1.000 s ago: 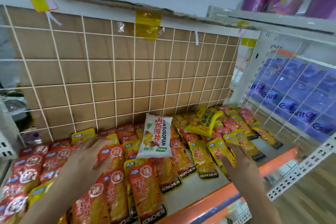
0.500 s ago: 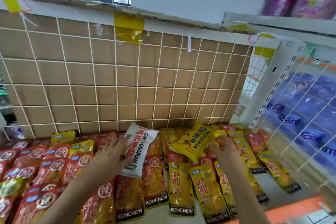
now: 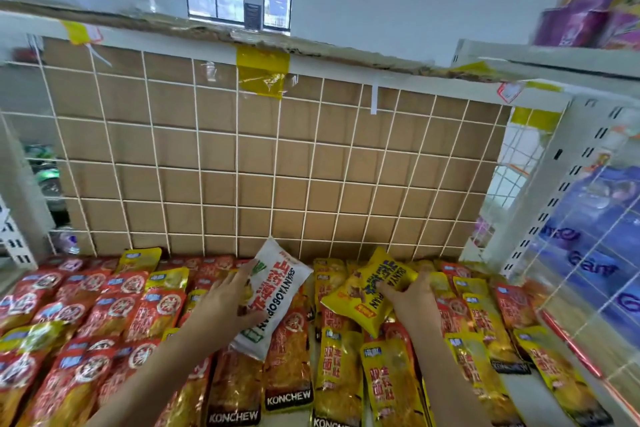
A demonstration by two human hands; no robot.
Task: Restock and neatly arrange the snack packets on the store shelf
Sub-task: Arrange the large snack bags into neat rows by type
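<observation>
As the left hand (image 3: 227, 302) curls around the white SHANYAOBOPIAN packet (image 3: 280, 288) and the right hand (image 3: 414, 302) pinches the yellow packet (image 3: 363, 291), both should probably lift straight up. Otherwise the KONCHEW packets (image 3: 287, 367) below can slide.

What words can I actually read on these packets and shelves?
"KONCHEW": black band of a front packet.
"SHANYAOBOPIAN": white packet in the left hand.
"ANYA", "PIAN", rest covered: yellow packet in the right hand.
Blue packs lettering, Chinese characters: too blurred.
</observation>
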